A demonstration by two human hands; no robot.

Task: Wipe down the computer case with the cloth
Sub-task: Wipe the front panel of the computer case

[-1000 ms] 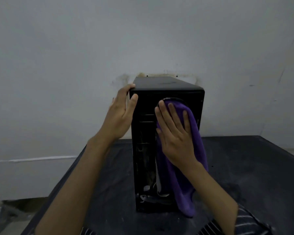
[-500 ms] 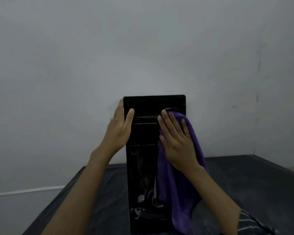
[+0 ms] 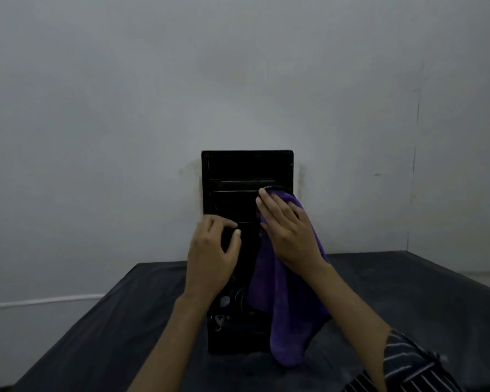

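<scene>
Computer case (image 3: 246, 171) stands upright on table (image 3: 125, 321) — rigid, likely heavy; left hand (image 3: 212, 253) braces its front, fingers curled, right hand (image 3: 290, 233) flat, pressing limp cloth (image 3: 289, 321).

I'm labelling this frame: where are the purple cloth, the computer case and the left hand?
purple cloth (image 3: 286, 321): head view, hanging lower part.
computer case (image 3: 238, 168): head view, upper front panel.
left hand (image 3: 212, 256): head view, back of the hand.

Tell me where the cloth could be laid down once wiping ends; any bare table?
Bare table lies right of the computer case and left of it toward the wall. In front of the case it is crowded: left hand, right hand, hanging cloth.
</scene>
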